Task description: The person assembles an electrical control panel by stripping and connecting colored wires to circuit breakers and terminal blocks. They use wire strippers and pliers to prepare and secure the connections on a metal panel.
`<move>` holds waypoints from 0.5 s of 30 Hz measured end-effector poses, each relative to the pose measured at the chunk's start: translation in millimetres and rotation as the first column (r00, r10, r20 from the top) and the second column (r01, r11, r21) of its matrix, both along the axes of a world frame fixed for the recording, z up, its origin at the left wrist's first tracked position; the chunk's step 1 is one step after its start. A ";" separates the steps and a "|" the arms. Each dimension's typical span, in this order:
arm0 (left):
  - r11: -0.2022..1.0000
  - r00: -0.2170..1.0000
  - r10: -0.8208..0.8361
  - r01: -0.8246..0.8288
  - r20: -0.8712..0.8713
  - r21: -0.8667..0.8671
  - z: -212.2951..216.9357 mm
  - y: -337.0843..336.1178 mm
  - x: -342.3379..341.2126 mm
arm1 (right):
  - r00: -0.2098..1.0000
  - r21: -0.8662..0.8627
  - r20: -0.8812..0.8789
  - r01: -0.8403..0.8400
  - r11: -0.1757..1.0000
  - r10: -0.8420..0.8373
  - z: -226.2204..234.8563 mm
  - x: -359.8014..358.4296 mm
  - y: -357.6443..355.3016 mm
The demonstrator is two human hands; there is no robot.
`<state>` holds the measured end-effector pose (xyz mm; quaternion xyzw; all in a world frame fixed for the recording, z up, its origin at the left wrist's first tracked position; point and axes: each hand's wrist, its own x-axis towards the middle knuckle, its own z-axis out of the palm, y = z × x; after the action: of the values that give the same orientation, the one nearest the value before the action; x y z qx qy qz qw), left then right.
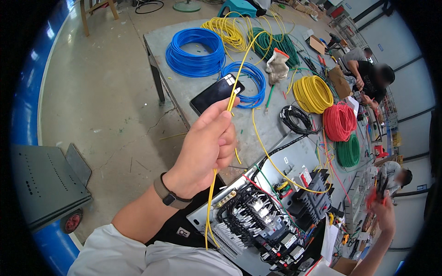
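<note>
My left hand (205,142) is closed in a pinch round a pair of yellow wires (210,202). Their lower ends hang beside the wired electrical panel (230,250), and one length runs up toward the yellow coil (225,34) at the back. Off to the far right, my raised right hand (386,215) grips red-handled pliers (372,199), blurred by motion. Below and right of my left hand, the panel carries black wire bundles, terminal blocks and a dark breaker (313,195). A separate yellow wire (269,158) arcs down to that breaker.
On the grey table (177,94) lie a dark phone (214,94), blue coils (195,53), a work glove (277,66), and yellow (313,94), red (340,121) and green (347,152) wire coils. A grey metal cabinet (48,184) stands left. Other people work at the far right.
</note>
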<state>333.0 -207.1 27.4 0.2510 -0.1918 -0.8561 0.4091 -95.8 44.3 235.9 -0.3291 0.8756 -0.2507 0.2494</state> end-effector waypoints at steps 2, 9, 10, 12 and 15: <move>1.000 1.000 -0.008 0.008 0.008 0.012 3.6 -1.6 -0.6 | 0.966 -0.075 -0.012 -0.257 0.964 0.256 -2.5 40.1 -57.5; 1.000 1.000 -0.011 0.011 -0.024 0.020 0.3 -4.8 8.8 | 0.518 0.303 0.023 -0.819 0.488 0.855 -68.1 172.8 -259.9; 0.999 0.999 -0.010 0.011 -0.030 0.030 -0.2 -5.9 10.5 | 0.472 0.374 0.070 -0.829 0.415 0.879 -74.1 191.1 -282.4; 0.999 0.999 -0.016 0.018 -0.047 0.045 0.8 -6.6 12.4 | 0.486 0.361 0.140 -0.836 0.413 0.863 -93.9 209.1 -310.0; 0.997 0.996 -0.040 0.044 -0.081 0.058 -1.8 -8.1 11.4 | 0.419 0.333 0.178 -0.877 0.346 0.890 -107.5 221.7 -327.5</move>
<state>344.5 -215.2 25.6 0.2248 -0.1551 -0.8791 0.3906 125.9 -283.2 128.4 -0.6982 0.5932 0.1020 0.3876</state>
